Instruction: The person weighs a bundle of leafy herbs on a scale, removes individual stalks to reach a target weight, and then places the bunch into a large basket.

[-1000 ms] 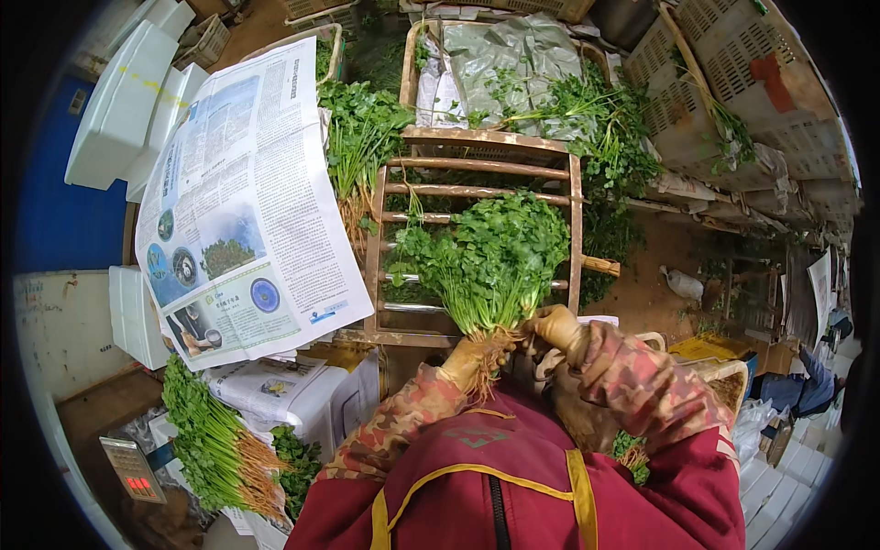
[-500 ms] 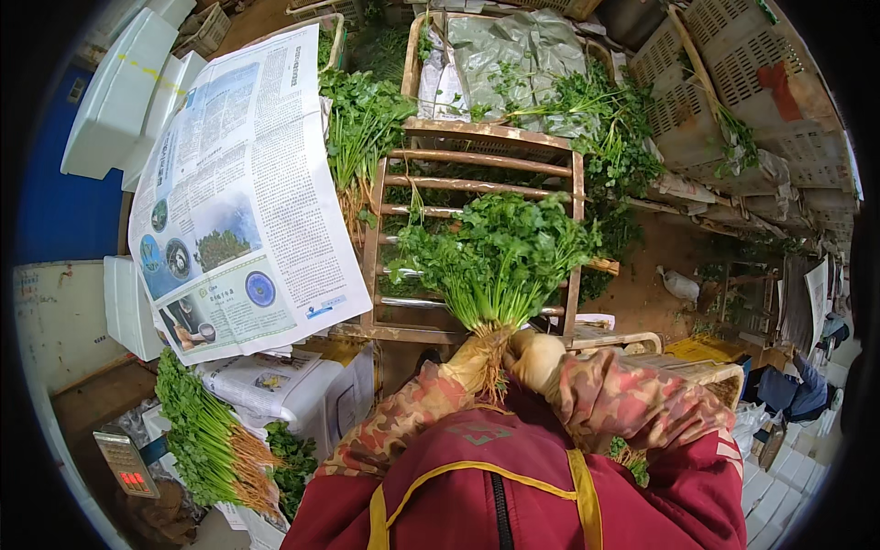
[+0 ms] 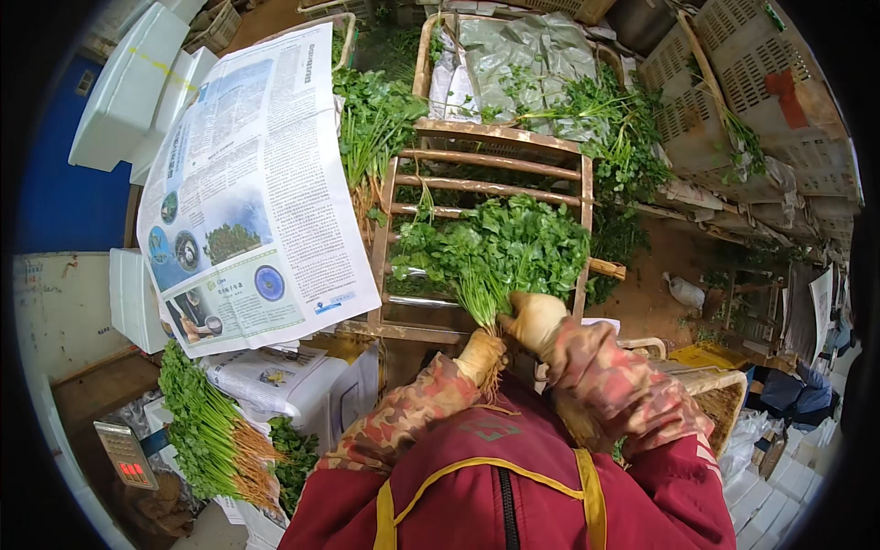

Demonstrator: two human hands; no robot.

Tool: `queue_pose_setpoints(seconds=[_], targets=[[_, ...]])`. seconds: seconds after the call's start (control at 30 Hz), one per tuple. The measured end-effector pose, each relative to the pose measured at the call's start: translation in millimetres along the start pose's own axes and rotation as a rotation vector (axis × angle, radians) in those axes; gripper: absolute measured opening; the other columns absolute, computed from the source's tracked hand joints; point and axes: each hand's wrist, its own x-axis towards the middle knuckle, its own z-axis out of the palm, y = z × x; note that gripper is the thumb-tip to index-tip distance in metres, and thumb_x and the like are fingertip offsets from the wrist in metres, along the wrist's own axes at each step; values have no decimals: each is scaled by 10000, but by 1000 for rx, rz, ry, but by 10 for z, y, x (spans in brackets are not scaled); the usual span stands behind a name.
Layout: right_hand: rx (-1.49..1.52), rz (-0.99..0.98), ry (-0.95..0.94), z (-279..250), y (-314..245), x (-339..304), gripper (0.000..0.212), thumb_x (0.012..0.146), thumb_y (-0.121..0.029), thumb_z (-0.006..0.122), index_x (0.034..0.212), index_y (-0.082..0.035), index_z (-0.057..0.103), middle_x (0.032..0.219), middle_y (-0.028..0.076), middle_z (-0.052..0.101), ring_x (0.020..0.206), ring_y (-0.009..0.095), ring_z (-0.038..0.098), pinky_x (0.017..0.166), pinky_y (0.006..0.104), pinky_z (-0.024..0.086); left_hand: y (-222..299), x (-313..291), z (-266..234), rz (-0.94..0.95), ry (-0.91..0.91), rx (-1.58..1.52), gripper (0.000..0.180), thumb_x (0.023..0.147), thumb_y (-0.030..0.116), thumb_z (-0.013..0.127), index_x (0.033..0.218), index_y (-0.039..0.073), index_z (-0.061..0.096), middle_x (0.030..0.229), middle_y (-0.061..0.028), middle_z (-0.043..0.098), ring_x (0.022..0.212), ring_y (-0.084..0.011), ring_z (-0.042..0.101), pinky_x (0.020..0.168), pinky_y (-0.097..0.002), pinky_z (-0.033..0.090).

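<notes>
A bunch of leafy coriander [image 3: 513, 240] lies across the bars of a brown metal rack [image 3: 390, 247], its leaves pointing away from me and its thin roots toward my chest. My left hand [image 3: 481, 356], in a tan glove, is closed around the root end, and some roots dangle below the fist. Against the right side of the stems, just above it, my gloved right hand [image 3: 534, 321] has its fingers curled in on the bunch. Its fingertips are partly hidden by the back of the glove.
Spread newspaper [image 3: 261, 211] covers the left side, with more coriander [image 3: 371, 119] beside it. Below lie another coriander pile [image 3: 215, 426] and a digital scale [image 3: 126, 456]. A lined crate [image 3: 527, 60] stands beyond the rack; plastic crates [image 3: 761, 82] are stacked at right.
My right hand has moved up from the root end onto the stems. The bunch's leaves have spread flatter and shifted slightly, and my left hand's grip now shows more clearly.
</notes>
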Motion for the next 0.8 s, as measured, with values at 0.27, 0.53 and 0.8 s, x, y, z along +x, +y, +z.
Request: queue_pose_setpoints(seconds=[0.27,0.53,0.8], targets=[[554,294,-169,-35,381,-90,333,792,-274,680,915,35,652,674,118,651,541,182,609,497,313,470,614,-310,508,-198,109,117,206,837,223,694,853,20,660,629,-5,577,459,-77,479,383,-205,331],[416,291,-85,-212,183,-166,334,793,-325,670,848,5,663,644,121,632,572,182,610,566,301,490,520,-267,415,-100,83,171,173,840,202,682,921,54,645,693,-10,605,525,-66,518,416,-208,361],[272,-308,24,216,-76,-128,195,849,-226,570,938,-81,665,784,161,653,685,314,634,630,363,518,-362,373,-181,416,-353,-71,239,882,45,523,1120,38,545,1039,-69,594,989,-165,568,840,-272,473]])
